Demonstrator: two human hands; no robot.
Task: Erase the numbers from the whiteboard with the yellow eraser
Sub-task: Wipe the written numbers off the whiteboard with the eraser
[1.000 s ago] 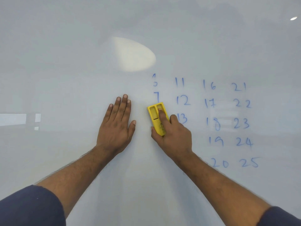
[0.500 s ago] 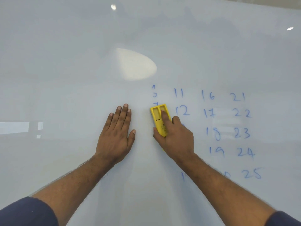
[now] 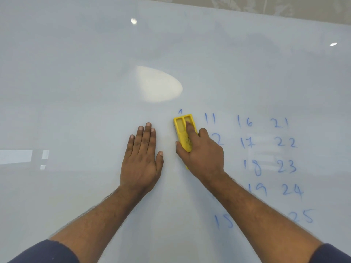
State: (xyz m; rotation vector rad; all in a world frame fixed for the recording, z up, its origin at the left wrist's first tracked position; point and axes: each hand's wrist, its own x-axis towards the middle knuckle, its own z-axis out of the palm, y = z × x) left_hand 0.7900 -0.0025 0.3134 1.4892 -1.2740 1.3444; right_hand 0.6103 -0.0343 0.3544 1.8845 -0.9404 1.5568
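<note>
A glossy whiteboard (image 3: pixel 76 92) fills the view. Blue handwritten numbers (image 3: pixel 266 145) stand in columns at the right: 11, 16, 21, 17, 22, 18, 23, 19, 24, 25 and a 15 (image 3: pixel 223 221) low down. My right hand (image 3: pixel 203 154) presses the yellow eraser (image 3: pixel 183 130) flat against the board, just left of the 11 column; a small blue stroke (image 3: pixel 180 111) shows right above the eraser. The hand partly covers the 12. My left hand (image 3: pixel 141 158) lies flat on the board, fingers together, a little left of the eraser and holding nothing.
The board's top edge (image 3: pixel 266 13) runs across the upper right, with a beige wall above it. A bright oval light reflection (image 3: pixel 157 84) sits above the hands. A window reflection (image 3: pixel 22 156) shows at the left.
My right hand has slid the eraser up the board over the leftmost remaining column; the 7 and the mark above it are gone. The camera has tilted up. My left hand stays put.
</note>
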